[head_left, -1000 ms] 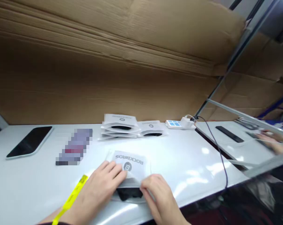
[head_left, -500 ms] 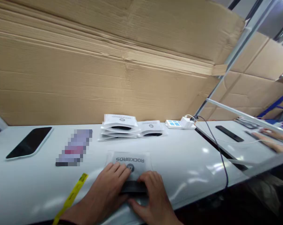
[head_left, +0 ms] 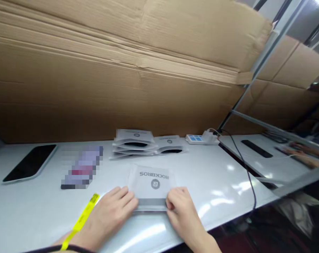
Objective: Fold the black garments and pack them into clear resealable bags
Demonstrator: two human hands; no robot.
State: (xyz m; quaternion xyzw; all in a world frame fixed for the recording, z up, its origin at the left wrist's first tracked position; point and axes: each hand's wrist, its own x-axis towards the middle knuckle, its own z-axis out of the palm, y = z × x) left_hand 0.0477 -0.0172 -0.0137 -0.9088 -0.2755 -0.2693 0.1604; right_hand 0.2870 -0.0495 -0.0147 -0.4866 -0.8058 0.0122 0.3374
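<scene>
The only wording I can read is "ROCKBROS", printed upside down from where I stand, on the white pouch (head_left: pixel 153 182) lying flat on the table just beyond my fingers; below the word sits a round grey logo mark. The pouches stacked (head_left: pixel 134 144) farther back carry a similar round mark and a line of print, but it is too small and blurred for me to read. The yellow strip (head_left: pixel 81 220) at my left wrist has dark marks I cannot make out.
</scene>
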